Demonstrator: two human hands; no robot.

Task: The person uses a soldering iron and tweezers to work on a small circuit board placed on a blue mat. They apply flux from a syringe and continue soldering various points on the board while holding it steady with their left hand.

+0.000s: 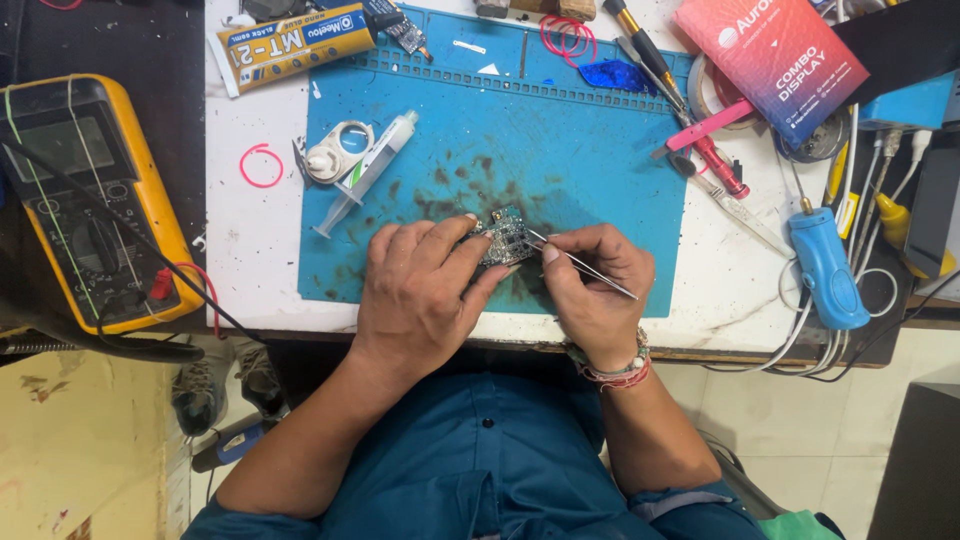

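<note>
Nearest the camera: the person's blue shirt [480, 470] and both forearms, a beaded bracelet [618, 368] on the right wrist. Left hand [420, 290] rests on the near edge of the blue silicone work mat [560, 150], fingers and thumb closed around a small circuit board [503, 238], pinning it flat to the mat. Right hand [597, 285] sits just beside it, fingers pinched tight on metal tweezers [585, 265]; the tweezer tips touch the board's right edge. Whether the tips grip a part is too small to tell. The board lies near the mat's front centre, on a patch of dark stains, between the two hands.

Farther out on the mat's left edge: a syringe with a green label [370, 170], lying tilted, touching a small round white tape dispenser [335, 155]. A pink rubber band [261, 166] lies on the white table [250, 240] left of the mat. A yellow multimeter [95, 200] sits at the far left, with black leads trailing over it.

Right of the mat: a blue handheld electric tool [825, 265] with white cables, scissors [740, 215], a red-handled tool [722, 168].

Far edge: a yellow glue tube [295, 42], red rubber bands [567, 35], a black-and-yellow screwdriver [645, 50], a pink-red product box [770, 60].
</note>
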